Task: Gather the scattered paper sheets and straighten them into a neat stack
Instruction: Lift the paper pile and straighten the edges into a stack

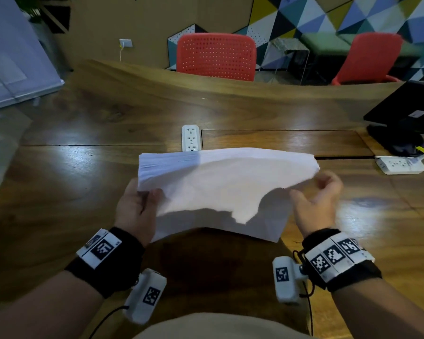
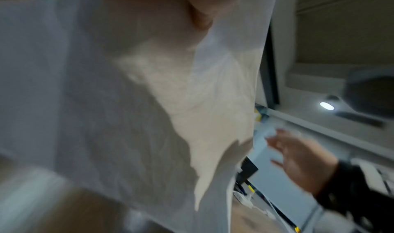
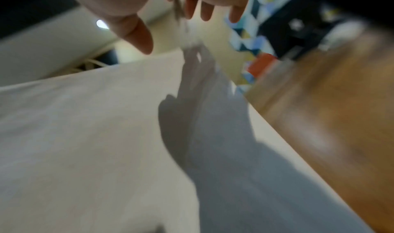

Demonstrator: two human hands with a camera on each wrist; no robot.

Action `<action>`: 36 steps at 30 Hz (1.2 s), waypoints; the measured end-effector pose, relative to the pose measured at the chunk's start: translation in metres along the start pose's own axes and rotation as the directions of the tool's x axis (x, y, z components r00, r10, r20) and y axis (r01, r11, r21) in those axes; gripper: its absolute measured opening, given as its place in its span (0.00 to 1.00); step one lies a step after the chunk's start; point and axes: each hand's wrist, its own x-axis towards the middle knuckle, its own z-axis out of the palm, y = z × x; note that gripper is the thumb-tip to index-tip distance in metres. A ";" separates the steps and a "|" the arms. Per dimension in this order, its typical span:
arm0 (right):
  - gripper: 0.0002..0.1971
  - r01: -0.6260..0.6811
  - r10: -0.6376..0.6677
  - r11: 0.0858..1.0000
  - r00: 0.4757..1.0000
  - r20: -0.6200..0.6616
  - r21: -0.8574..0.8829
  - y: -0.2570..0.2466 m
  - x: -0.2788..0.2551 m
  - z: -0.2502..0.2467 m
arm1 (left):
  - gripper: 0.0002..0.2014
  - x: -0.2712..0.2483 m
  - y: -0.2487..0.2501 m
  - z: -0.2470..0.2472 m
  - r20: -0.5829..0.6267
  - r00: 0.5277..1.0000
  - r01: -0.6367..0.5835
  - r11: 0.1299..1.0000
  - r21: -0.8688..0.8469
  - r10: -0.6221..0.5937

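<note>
head view, curved white paper sheets (image 1: 218, 182), glossy wood table (image 1: 83, 167)

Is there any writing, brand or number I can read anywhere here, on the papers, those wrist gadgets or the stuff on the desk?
No readable words or numbers anywhere.
Paper sheets: they look blank.
Wrist bands and wrist cameras: only black-and-white square code patterns, no letters.
Black monitor: a small pale sticker, too small to read.
Power strip at right: a small label, too blurred to read.
Power strip at centre: no text visible.
</note>
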 end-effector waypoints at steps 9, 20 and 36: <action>0.08 0.833 -0.625 0.477 0.545 0.560 -0.279 -0.088 0.006 0.006 | 0.08 0.015 0.072 -0.010 -0.018 0.928 -0.373 0.928 -0.013 0.373; 0.08 0.456 -0.507 0.861 0.719 0.475 0.227 -0.083 0.019 -0.012 | 0.06 0.041 0.070 -0.070 0.158 0.985 -0.042 0.985 -0.167 0.069; 0.11 0.198 -0.324 0.844 0.929 0.180 0.498 -0.058 -0.028 0.028 | 0.11 0.007 0.056 0.008 -0.072 0.995 0.032 0.886 -0.463 -0.074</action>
